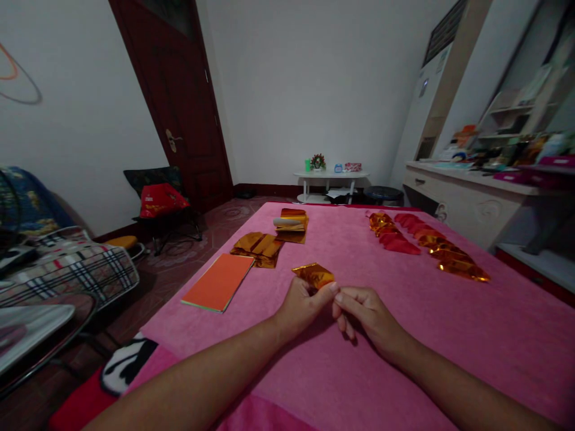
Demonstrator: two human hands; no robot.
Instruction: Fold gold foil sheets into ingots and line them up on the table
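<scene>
My left hand [302,303] pinches a folded piece of gold foil paper [314,275] just above the pink tablecloth [404,335]. My right hand [366,311] is curled with its fingertips pressed against the left hand's at the paper's near edge; what it grips there is hidden. Both forearms reach in from the bottom edge. The foil piece is small and creased, lying low over the cloth in the middle of the table.
A stack of orange paper sheets [219,282] lies to the left. Behind it are flat gold foil sheets [258,247] and a gold pile with a white roll [291,224]. A row of folded red and gold pieces [426,244] runs along the right. A dresser [467,197] stands beyond.
</scene>
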